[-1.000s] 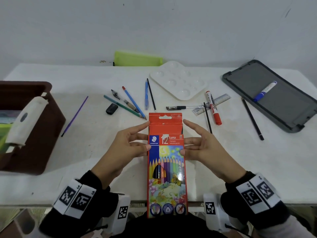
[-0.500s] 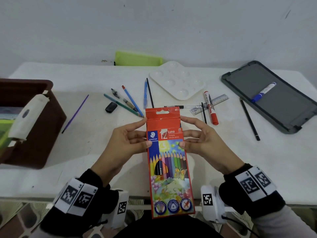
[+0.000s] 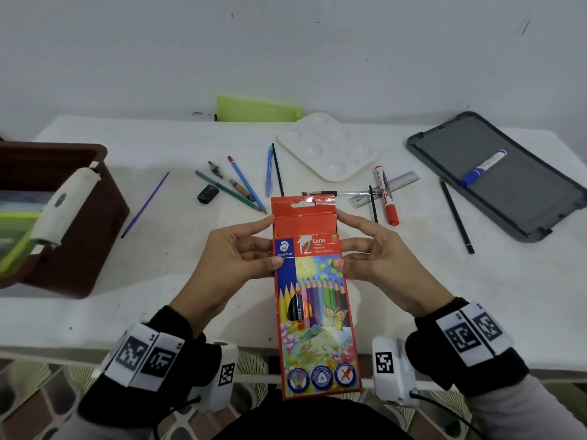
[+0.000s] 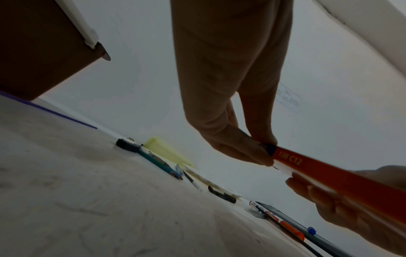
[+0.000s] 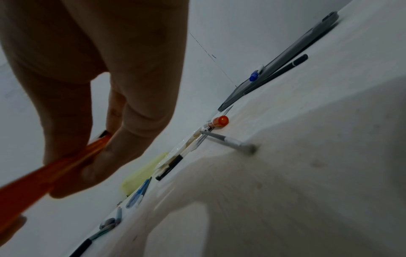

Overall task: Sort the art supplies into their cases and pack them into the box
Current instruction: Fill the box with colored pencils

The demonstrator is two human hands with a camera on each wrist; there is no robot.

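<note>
While both hands, left hand point(image 3: 236, 260) and right hand point(image 3: 374, 258), pinch your pencil case point(image 3: 313, 293), its flap points twelve o'clock, box point(image 3: 76, 223) at nine.

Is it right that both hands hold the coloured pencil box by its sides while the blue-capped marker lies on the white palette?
Not quite. The left hand and right hand do hold the coloured pencil box by its sides, but the blue-capped marker lies on the grey tray, not on the white palette. The head view shows this.
</note>
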